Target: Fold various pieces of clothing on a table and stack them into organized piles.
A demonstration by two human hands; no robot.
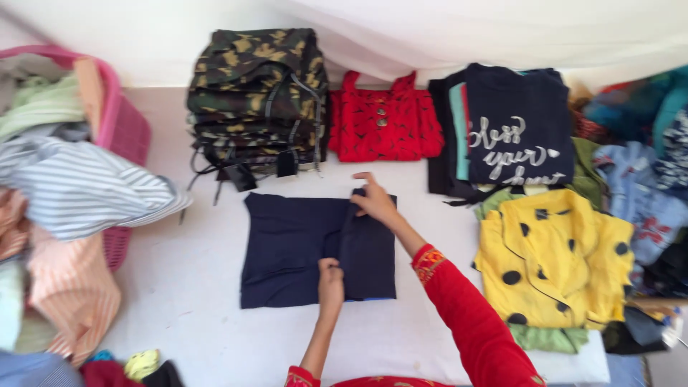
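A dark navy garment (294, 251) lies flat and partly folded on the white surface. My left hand (330, 282) pinches its near edge at the middle fold. My right hand (373, 201) grips the far edge of the folded flap near the garment's upper right. Both arms wear red sleeves with embroidered cuffs.
A pink laundry basket (122, 125) heaped with striped clothes stands at the left. At the back lie a camouflage stack (258, 93), a red patterned top (383, 122) and a navy printed shirt pile (516, 129). A yellow polka-dot garment (559, 258) and more clothes crowd the right.
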